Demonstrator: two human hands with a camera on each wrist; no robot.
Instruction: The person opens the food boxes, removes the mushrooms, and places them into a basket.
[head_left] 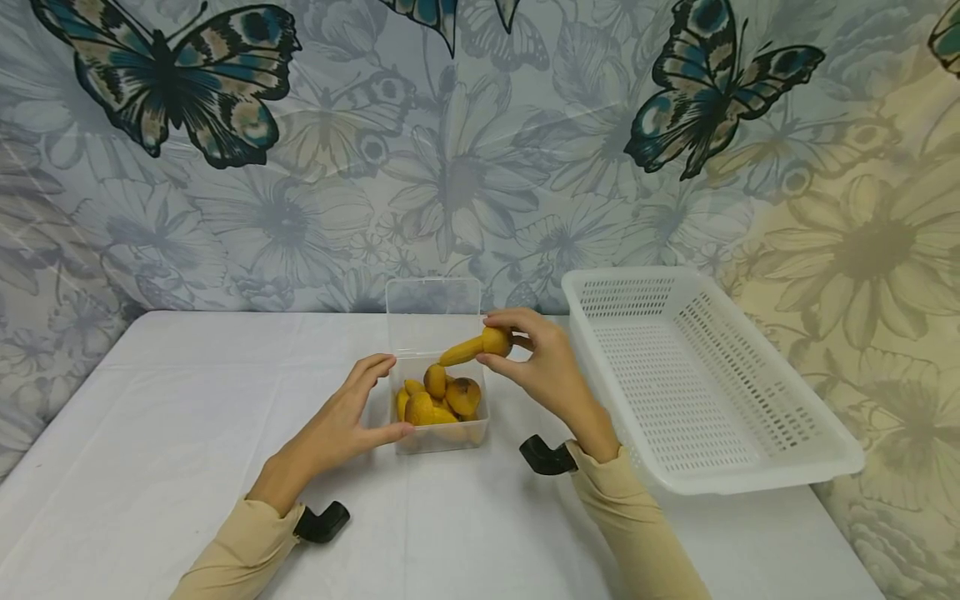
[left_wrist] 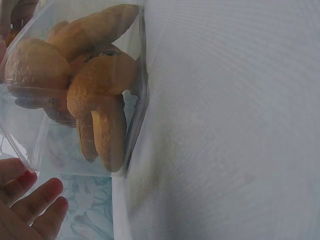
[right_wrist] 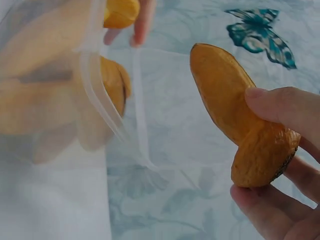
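Right grip: your right hand (head_left: 536,362) is narrow, thumb and fingers pinching a yellow mushroom-shaped piece (head_left: 483,345) by its rounded end. The slimmer end points left of the grip and slightly down, over the mouth of a clear box (head_left: 441,440). In the right wrist view your thumb lies along one side where the two parts meet, fingers on the other; a dark, rough patch shows at the rounded end, near your fingers. That view has the piece well clear of the others.

Left grip: your left hand (head_left: 341,425) is spread wide at the box's left side, thumb by the near rim, fingers by the far left corner. The left wrist view puts some fingertips right by that corner; how firmly they bear on it, you cannot tell from here.

Between your two hands, inside the box: a heap of similar yellow pieces (head_left: 431,404), at least one with a brown mark. The clear lid (head_left: 433,315) stands raised behind the box, just beyond both grips.

Right of your right grip: a white perforated basket (head_left: 667,383). Below both hands: white cloth (head_left: 180,433). Beyond them: floral backdrop (head_left: 457,183) with butterflies.
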